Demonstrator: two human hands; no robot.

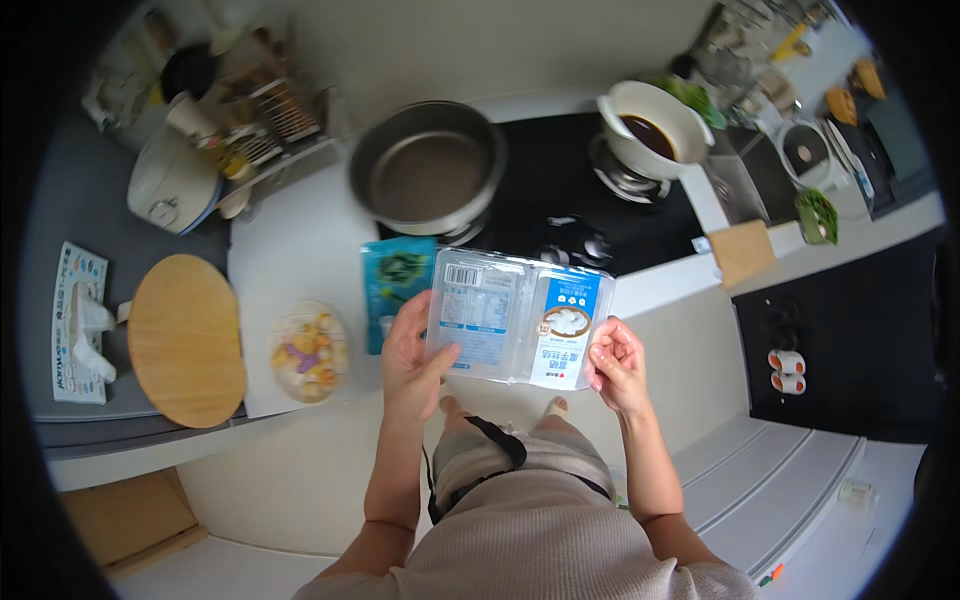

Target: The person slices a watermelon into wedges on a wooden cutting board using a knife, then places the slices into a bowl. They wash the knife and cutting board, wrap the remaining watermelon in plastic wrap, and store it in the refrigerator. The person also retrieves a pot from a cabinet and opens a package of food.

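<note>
Both hands hold up a clear plastic food tray (523,322) with two compartments, level in front of my body. My left hand (415,352) grips its left edge, thumb across the printed side. At the right edge, my right hand (619,364) pinches the rim beside a blue and white label with a picture of a white food in a bowl. A teal pouch (397,277) lies on the counter behind the left part of the tray, partly covered by it. Beyond the tray stands a wide grey pan (431,169) on the cooktop (540,165).
A white pot (637,135) with dark liquid sits on the right burner, near the sink (739,187). To the left are a plate of cut food (309,351), an oval wooden board (187,341), a printed packet (75,322) and a white lidded pot (174,180).
</note>
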